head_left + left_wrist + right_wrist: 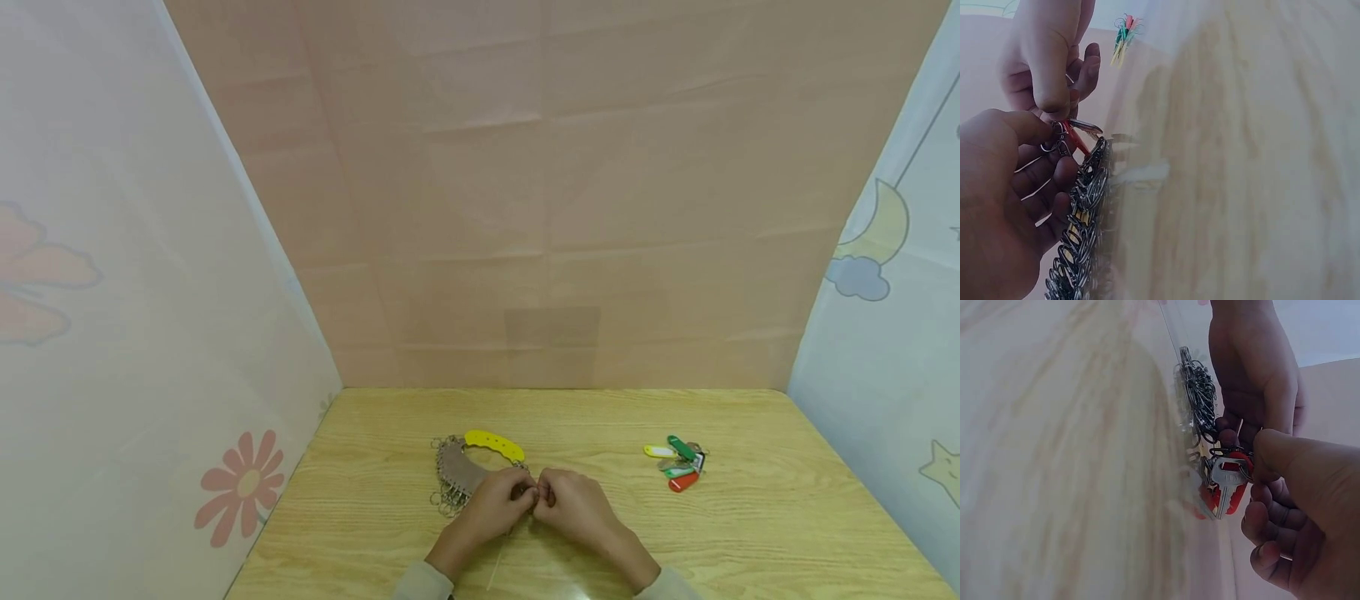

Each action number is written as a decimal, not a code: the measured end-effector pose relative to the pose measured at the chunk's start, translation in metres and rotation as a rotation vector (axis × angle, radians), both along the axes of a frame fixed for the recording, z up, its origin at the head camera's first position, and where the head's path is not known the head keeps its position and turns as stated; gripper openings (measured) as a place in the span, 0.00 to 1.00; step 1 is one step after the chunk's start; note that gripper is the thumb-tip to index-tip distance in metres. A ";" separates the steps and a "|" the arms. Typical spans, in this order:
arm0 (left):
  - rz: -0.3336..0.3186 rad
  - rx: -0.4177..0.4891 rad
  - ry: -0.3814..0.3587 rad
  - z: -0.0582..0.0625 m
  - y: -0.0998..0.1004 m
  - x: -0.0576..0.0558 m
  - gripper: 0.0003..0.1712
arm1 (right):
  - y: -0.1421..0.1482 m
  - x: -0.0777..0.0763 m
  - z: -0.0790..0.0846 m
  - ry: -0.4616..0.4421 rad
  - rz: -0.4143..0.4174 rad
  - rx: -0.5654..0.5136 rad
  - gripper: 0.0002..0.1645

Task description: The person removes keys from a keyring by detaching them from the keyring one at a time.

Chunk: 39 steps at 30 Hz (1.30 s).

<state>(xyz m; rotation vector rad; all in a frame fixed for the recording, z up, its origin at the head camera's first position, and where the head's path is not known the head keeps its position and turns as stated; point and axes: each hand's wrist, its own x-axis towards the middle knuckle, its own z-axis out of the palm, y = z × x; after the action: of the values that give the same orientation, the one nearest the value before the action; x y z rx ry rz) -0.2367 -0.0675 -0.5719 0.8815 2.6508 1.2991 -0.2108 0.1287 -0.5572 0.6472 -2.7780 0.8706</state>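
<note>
A curved key holder [460,467] lies flat on the table, brown with a yellow handle [495,444] and many metal hooks and rings [1075,244] along its edge. My left hand [491,504] is over its near end, pinching a metal hook [1059,132] between thumb and finger. Close against it, my right hand [577,504] pinches the ring of a red key tag [1239,495]. A silver key [1229,478] hangs beside that tag. Fingertips partly cover where hook and ring meet, so I cannot tell if they are joined.
On the right of the wooden table [780,517] lies a bunch of keys with green, yellow and red tags [681,467]. Printed sheets [247,479] stand along both sides, and a plain pinkish sheet [570,192] closes the back.
</note>
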 end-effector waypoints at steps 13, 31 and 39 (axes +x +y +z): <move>-0.006 0.031 -0.037 -0.002 -0.002 -0.003 0.06 | 0.000 -0.001 -0.001 -0.061 -0.047 -0.037 0.08; 0.021 0.038 -0.050 -0.001 0.001 -0.003 0.07 | 0.005 -0.002 -0.001 -0.230 -0.029 -0.196 0.04; 0.022 0.036 -0.046 -0.002 0.000 -0.002 0.06 | 0.007 -0.002 -0.002 -0.268 0.000 -0.244 0.04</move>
<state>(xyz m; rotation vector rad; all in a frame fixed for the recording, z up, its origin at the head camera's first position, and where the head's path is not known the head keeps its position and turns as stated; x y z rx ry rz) -0.2389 -0.0673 -0.5736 0.8184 2.6174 1.3595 -0.2130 0.1354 -0.5587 0.5223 -2.8265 1.3604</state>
